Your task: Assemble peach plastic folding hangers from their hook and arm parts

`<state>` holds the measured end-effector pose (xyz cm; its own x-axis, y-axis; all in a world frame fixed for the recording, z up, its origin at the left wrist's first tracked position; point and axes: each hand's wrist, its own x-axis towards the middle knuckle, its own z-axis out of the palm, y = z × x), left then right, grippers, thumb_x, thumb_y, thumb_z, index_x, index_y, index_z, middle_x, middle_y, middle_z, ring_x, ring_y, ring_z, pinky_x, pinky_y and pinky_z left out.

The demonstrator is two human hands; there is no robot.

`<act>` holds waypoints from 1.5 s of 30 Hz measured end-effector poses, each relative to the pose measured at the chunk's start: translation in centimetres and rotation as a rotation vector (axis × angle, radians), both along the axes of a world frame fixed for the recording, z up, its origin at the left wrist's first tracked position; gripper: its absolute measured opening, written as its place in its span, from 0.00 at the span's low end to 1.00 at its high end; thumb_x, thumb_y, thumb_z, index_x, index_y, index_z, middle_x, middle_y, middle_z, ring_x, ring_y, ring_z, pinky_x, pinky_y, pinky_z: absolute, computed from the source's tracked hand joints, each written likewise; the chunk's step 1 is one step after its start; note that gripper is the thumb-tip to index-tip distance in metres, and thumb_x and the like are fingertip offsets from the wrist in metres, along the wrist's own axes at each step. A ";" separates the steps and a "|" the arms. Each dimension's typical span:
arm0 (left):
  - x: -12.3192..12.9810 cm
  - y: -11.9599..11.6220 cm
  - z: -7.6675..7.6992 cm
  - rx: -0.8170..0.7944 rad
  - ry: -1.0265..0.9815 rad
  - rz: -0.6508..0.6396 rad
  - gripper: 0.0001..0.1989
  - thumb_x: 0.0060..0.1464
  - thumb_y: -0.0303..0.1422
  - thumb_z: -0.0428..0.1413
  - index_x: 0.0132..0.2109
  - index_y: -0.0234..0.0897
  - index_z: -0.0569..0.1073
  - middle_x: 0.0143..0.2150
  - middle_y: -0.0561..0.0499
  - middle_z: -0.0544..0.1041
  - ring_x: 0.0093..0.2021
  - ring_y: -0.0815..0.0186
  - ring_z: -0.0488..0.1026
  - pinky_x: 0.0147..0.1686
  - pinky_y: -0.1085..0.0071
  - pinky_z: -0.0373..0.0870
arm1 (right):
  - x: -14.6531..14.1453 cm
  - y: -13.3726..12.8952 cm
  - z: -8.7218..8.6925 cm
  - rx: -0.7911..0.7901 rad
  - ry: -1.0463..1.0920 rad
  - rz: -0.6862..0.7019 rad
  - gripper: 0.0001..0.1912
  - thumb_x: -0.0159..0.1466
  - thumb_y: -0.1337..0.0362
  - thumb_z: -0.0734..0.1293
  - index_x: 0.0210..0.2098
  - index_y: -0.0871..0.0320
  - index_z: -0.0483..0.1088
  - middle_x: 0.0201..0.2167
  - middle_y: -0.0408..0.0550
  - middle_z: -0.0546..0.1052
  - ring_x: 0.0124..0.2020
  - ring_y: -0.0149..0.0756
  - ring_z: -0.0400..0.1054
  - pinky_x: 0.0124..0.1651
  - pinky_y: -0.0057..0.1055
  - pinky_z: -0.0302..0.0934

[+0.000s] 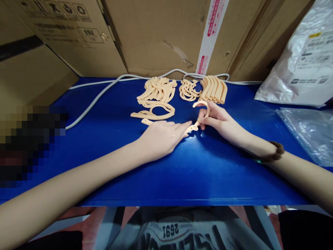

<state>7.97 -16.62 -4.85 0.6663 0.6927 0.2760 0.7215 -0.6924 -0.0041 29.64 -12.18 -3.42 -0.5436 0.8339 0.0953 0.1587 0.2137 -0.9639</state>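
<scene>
In my right hand (pixel 217 116) is a beige plastic hanger hook (pixel 208 108), pinched between thumb and fingers with its curve facing up and left. The lower end of the hook meets the end of a beige hanger arm (pixel 146 121). My left hand (pixel 162 137) lies over that arm, closed on it with the fingers together; most of the arm is hidden beneath the hand. Just behind my left hand lies a folded beige hanger (pixel 162 116) on the blue table (pixel 197 177).
Beyond the hands lie piles of curved hanger arms (pixel 158 90), loose hooks (pixel 189 91) and stacked hanger arms (pixel 214 89). A white cable (pixel 91 113) runs along the back. Cardboard boxes (pixel 161 34) stand behind. At right are a white parcel bag (pixel 299 69) and a clear plastic bag (pixel 309 132).
</scene>
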 end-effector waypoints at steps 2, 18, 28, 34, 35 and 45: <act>0.0 -0.1 -0.2 0.020 0.001 -0.003 0.21 0.70 0.37 0.42 0.61 0.32 0.69 0.41 0.44 0.82 0.38 0.60 0.80 0.34 0.68 0.70 | 0.0 -0.1 0.0 -0.018 0.018 0.012 0.17 0.62 0.66 0.65 0.50 0.56 0.62 0.28 0.38 0.70 0.27 0.30 0.63 0.35 0.32 0.61; 0.3 -0.7 1.8 -0.258 0.038 0.055 0.19 0.70 0.38 0.39 0.58 0.39 0.69 0.40 0.49 0.82 0.35 0.59 0.79 0.28 0.70 0.63 | -0.1 -0.7 0.0 0.011 0.006 0.062 0.17 0.64 0.68 0.63 0.52 0.56 0.60 0.29 0.38 0.70 0.27 0.29 0.64 0.36 0.31 0.63; -0.4 -0.2 2.3 -0.566 -0.287 0.065 0.11 0.67 0.40 0.47 0.48 0.40 0.69 0.35 0.53 0.78 0.32 0.65 0.76 0.31 0.71 0.66 | -0.1 -1.7 1.0 0.106 -0.067 0.073 0.19 0.66 0.61 0.67 0.55 0.54 0.62 0.36 0.43 0.74 0.36 0.34 0.70 0.44 0.36 0.65; 0.1 0.0 1.8 -1.009 -0.822 0.027 0.10 0.63 0.37 0.53 0.38 0.35 0.67 0.35 0.51 0.78 0.30 0.72 0.75 0.29 0.76 0.72 | 0.8 -0.2 1.8 0.270 -0.186 -0.080 0.17 0.67 0.50 0.65 0.48 0.54 0.69 0.31 0.44 0.75 0.33 0.35 0.70 0.40 0.34 0.64; 0.2 0.0 1.8 -1.079 -0.869 0.042 0.09 0.63 0.36 0.53 0.37 0.35 0.67 0.35 0.51 0.78 0.30 0.71 0.75 0.28 0.76 0.74 | 1.3 0.5 2.0 0.310 -0.181 -0.150 0.16 0.67 0.50 0.64 0.46 0.54 0.70 0.28 0.43 0.74 0.31 0.34 0.69 0.39 0.34 0.63; 0.1 1.1 1.7 -1.305 -1.029 0.102 0.02 0.64 0.28 0.50 0.41 0.33 0.66 0.42 0.43 0.77 0.30 0.72 0.75 0.25 0.76 0.77 | 8.3 8.7 1.1 0.311 -0.444 -0.686 0.10 0.59 0.65 0.72 0.39 0.59 0.70 0.24 0.45 0.74 0.25 0.33 0.65 0.33 0.33 0.55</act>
